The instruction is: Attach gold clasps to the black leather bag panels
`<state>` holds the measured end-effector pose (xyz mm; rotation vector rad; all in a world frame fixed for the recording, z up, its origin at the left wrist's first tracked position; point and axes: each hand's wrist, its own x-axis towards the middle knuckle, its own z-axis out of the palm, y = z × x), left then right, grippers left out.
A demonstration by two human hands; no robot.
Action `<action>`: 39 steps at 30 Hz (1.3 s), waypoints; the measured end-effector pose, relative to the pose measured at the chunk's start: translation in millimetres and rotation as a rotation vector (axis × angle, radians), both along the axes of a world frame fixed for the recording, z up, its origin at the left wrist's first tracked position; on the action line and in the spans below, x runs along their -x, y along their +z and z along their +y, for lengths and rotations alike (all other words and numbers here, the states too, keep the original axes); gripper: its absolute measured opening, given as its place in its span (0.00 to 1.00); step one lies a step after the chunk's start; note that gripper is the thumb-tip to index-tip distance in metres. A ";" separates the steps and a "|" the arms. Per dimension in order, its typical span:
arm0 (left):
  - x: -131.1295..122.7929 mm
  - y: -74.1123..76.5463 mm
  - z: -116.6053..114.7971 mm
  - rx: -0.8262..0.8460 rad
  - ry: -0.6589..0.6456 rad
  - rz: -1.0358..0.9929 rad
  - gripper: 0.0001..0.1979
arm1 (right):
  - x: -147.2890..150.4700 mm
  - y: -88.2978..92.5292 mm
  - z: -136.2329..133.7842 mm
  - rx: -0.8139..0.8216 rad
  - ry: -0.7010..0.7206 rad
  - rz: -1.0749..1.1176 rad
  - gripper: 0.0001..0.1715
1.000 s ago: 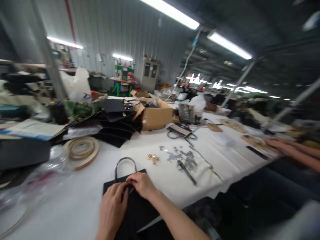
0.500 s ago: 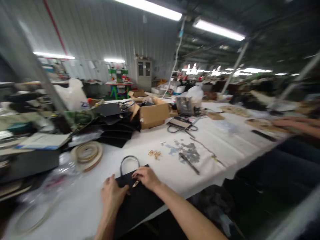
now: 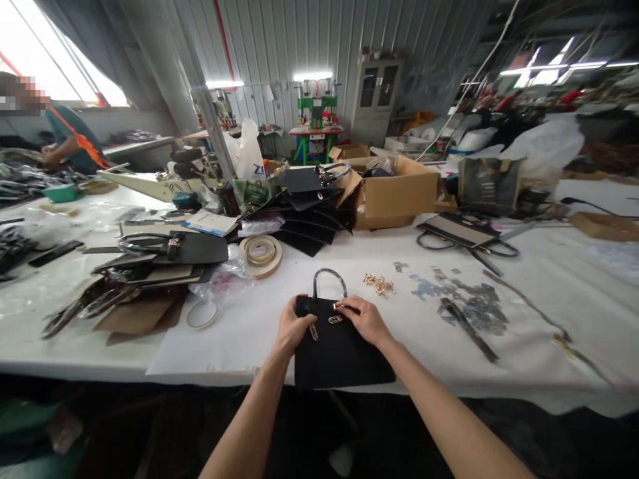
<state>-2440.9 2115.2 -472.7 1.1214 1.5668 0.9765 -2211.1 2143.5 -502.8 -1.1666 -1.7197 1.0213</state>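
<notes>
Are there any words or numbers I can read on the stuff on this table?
"Z", perhaps "ZS", in blue on the white plastic bag: only partly readable.
Blue and white paper sheet: print too small to read.
Patterned bag: markings blurred, unreadable.
Black handbag under the left hand and right hand: no text visible.

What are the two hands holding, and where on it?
The left hand grips the black bag at its top left edge; the right hand pinches gold hardware near its top.

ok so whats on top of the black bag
Both hands rest on the black bag: left hand, right hand. Gold metal fittings lie between them. Whatever sits beneath the palms is covered.
</notes>
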 end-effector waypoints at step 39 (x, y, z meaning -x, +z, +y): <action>-11.8 -8.5 -16.4 -0.118 -0.037 -0.250 0.32 | -5.2 2.8 -8.5 -0.135 0.044 -0.095 0.07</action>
